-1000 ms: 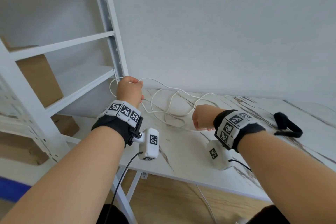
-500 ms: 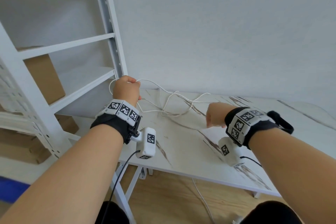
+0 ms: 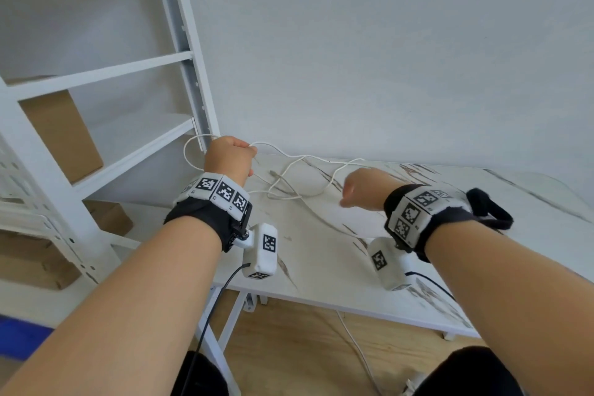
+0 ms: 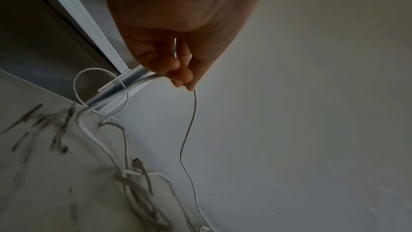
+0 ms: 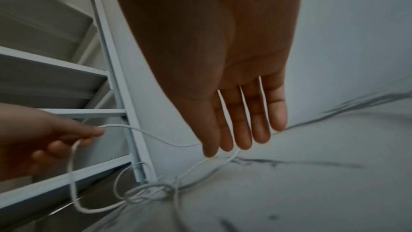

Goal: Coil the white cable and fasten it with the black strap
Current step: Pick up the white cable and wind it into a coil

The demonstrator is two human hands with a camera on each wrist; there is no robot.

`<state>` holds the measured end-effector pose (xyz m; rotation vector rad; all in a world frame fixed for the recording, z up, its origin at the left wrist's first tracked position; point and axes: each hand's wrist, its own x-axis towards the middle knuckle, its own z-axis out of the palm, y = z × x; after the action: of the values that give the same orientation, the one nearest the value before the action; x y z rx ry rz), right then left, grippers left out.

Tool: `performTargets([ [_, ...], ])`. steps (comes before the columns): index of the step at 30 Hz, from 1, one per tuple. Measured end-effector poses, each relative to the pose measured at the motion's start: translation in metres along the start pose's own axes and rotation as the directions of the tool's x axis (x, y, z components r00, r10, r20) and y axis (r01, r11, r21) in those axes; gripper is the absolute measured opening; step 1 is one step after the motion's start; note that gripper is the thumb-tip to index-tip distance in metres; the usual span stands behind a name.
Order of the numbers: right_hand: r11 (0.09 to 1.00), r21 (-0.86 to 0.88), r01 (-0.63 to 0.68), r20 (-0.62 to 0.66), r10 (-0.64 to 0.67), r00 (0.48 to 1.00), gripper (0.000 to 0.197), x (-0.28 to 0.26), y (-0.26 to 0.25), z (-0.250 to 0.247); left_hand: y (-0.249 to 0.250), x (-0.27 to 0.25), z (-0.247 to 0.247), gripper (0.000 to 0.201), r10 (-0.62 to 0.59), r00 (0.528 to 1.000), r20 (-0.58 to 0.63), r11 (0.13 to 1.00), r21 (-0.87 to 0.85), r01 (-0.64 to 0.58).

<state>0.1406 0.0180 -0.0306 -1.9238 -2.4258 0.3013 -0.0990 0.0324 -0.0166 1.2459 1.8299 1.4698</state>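
Observation:
The thin white cable (image 3: 291,167) lies in loose, tangled loops on the marble-pattern table (image 3: 321,264). My left hand (image 3: 238,149) is raised at the table's left end and pinches the cable between thumb and fingers (image 4: 181,75). One strand (image 4: 189,130) hangs from it to the tangle (image 4: 133,184). My right hand (image 3: 353,191) hovers over the loops, its fingers (image 5: 243,130) straight and together, tips just above a strand (image 5: 169,144). The black strap (image 3: 493,210) lies on the table behind my right wrist, partly hidden by the wristband.
A white metal shelf unit (image 3: 180,42) stands against the table's left end, close to my left hand, with a cardboard box (image 3: 61,135) on it. A plain wall runs right behind the table. Another white cord (image 3: 356,350) hangs below the table's front edge.
The loops on the table have been drawn flatter and smaller. My right hand moved right along the cable, then back toward the loops. My left hand kept its grip in place.

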Motion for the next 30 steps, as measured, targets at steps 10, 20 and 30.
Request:
performTargets([
  [10, 1.000, 0.010, 0.012, 0.155, -0.013, 0.988, 0.024, 0.016, -0.034, 0.023, -0.010, -0.013, 0.016, 0.013, -0.059, 0.980, 0.188, 0.998, 0.024, 0.056],
  [20, 0.891, 0.452, -0.042, -0.330, 0.210, 0.920, 0.019, 0.004, 0.003, -0.031, 0.002, -0.016, 0.035, 0.025, -0.113, 0.962, 0.247, 0.992, 0.090, 0.093],
  [30, 0.702, 0.705, 0.104, -0.482, 0.366, 0.796, 0.021, 0.003, 0.024, -0.072, 0.029, -0.020, 0.075, 0.049, 0.091, 0.802, 0.590, 0.972, 0.123, -0.200],
])
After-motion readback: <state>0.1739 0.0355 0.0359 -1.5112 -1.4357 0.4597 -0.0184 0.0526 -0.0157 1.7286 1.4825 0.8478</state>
